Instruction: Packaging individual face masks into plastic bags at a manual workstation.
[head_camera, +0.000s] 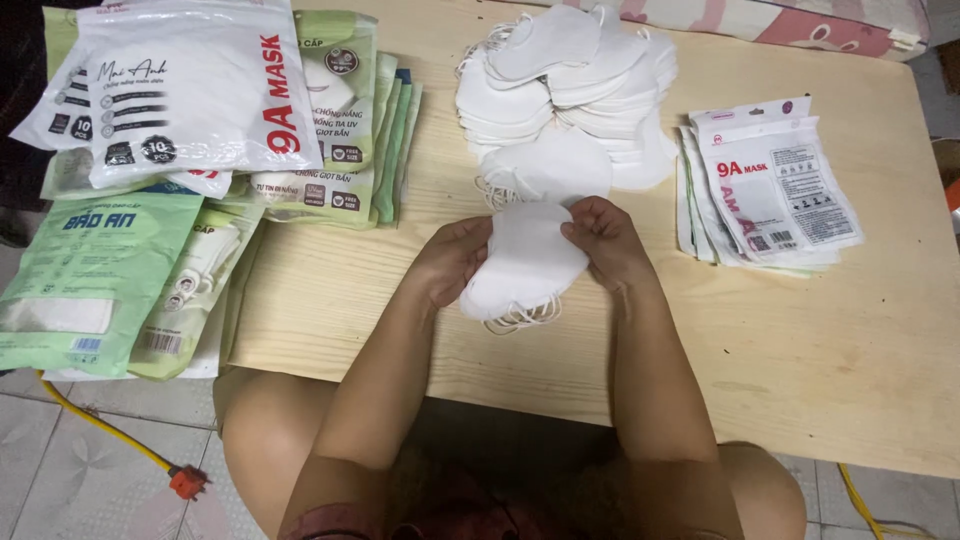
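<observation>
Two hands are closed on one small stack of white face masks (524, 262), which is held just above the near middle of the wooden counter (840, 340). The left hand (452, 258) is pinched on the stack's left edge, fingers curled in over the top and thumb hidden beneath. The right hand (604, 240) is pinched on the upper right edge, knuckles raised and fingertips pressed onto the fabric. Thin ear loops (522, 316) hang loose from the bottom of the stack. Both forearms are angled inward from the lap, elbows out, wrists bent slightly toward each other.

Directly behind the held stack a larger heap of loose white masks (570, 90) is piled on the counter, its nearest mask almost touching the fingers. To the right, well apart from the hands, a fanned pile of flat white packaging bags with red print (770, 185) is laid. To the left, green-and-white filled mask packs (360, 130) are stacked, with a large white pack (190, 90) on top and further pale green packs (95, 280) hanging over the counter's left edge. On the tiled floor a yellow cable with an orange connector (186, 482) is seen.
</observation>
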